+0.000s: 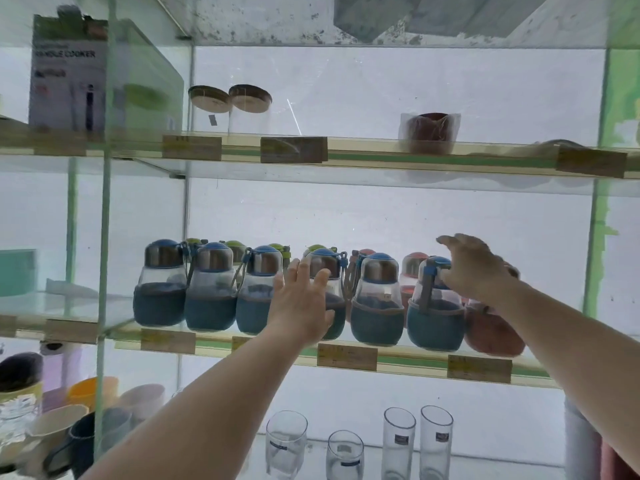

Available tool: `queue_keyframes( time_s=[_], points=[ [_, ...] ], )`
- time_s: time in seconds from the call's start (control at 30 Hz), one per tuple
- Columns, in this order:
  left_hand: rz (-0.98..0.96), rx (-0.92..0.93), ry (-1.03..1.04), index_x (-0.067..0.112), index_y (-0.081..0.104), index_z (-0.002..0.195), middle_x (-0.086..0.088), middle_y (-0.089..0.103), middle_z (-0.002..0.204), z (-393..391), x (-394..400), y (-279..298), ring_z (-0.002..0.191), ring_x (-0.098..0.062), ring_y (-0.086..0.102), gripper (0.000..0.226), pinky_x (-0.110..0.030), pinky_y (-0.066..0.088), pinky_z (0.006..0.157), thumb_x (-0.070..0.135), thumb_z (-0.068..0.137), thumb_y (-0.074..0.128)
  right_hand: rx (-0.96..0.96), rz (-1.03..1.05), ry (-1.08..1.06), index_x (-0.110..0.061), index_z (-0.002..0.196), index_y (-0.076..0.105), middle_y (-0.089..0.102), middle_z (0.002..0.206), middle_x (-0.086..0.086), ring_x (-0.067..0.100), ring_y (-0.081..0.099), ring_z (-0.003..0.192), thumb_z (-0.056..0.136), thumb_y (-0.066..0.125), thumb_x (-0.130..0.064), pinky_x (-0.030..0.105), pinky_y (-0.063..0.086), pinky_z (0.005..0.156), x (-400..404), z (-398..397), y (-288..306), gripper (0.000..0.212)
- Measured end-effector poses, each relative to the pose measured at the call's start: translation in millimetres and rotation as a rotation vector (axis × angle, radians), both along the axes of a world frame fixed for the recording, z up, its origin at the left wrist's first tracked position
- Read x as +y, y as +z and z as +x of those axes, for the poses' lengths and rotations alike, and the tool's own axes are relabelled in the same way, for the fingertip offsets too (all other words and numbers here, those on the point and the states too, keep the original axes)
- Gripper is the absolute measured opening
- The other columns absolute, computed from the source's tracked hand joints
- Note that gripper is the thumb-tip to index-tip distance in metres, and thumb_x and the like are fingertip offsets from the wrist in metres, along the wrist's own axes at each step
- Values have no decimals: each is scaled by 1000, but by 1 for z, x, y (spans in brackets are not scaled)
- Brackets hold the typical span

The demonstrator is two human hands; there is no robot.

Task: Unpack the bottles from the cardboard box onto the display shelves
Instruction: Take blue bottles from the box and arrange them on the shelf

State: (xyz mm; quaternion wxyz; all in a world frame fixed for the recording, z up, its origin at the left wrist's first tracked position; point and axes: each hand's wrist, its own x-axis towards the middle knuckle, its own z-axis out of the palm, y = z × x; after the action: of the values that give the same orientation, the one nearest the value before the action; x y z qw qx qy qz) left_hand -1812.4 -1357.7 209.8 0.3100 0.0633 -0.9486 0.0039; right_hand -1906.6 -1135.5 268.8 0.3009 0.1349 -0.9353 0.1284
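Note:
A row of several round bottles with blue sleeves and blue caps stands along the front of the middle glass shelf (412,362). Green-capped and red-capped bottles stand behind them. My left hand (301,303) is held flat with straight fingers against the fourth blue bottle (330,271). My right hand (474,268) is at the cap of the rightmost blue bottle (434,317), its fingers bent over the lid. A red-sleeved bottle (493,330) stands just to its right, partly behind my right forearm. The cardboard box is out of view.
The upper shelf (381,155) carries two wood-lidded jars (228,98), a wrapped red cup (429,133) and a cooker box (69,74). Drinking glasses (417,441) stand on the lowest level. Mugs and cups (69,424) fill the left bay behind a glass divider.

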Motion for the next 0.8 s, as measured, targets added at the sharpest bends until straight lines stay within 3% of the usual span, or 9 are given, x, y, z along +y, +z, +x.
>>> queue_keyframes(
  time_s=[0.23,0.37,0.5,0.63,0.8],
  points=[
    [14,31,1,22,17,148,-10,7,154,14,-7,8,144,-29,5,67,-46,8,117,40,92,51,-89,56,304,-20,145,32,36,148,5,25,29,138,89,55,-28,46,29,111,-89,43,-20,61],
    [19,21,18,22,18,147,-9,7,154,22,-13,5,145,-27,5,65,-44,8,117,41,93,49,-154,48,341,-20,147,29,31,150,6,26,23,140,92,54,-30,48,24,114,-113,60,-28,61],
    [29,23,45,22,25,144,-9,9,154,32,-27,2,144,-27,7,61,-44,12,117,43,92,50,-167,59,388,-18,146,29,33,149,7,25,27,139,94,51,-32,44,28,112,-131,73,-36,59],
    [38,-5,77,22,22,146,-10,10,155,41,-40,-1,144,-27,10,64,-41,14,115,44,92,50,-199,49,422,-18,146,30,32,150,7,25,28,138,94,51,-31,47,28,112,-143,80,-42,57],
    [66,-39,123,23,21,147,-9,11,155,48,-55,-5,144,-27,11,66,-43,12,116,44,92,51,-190,58,451,-17,144,33,37,147,8,26,33,135,93,52,-29,42,31,109,-159,87,-42,55]
  ],
)
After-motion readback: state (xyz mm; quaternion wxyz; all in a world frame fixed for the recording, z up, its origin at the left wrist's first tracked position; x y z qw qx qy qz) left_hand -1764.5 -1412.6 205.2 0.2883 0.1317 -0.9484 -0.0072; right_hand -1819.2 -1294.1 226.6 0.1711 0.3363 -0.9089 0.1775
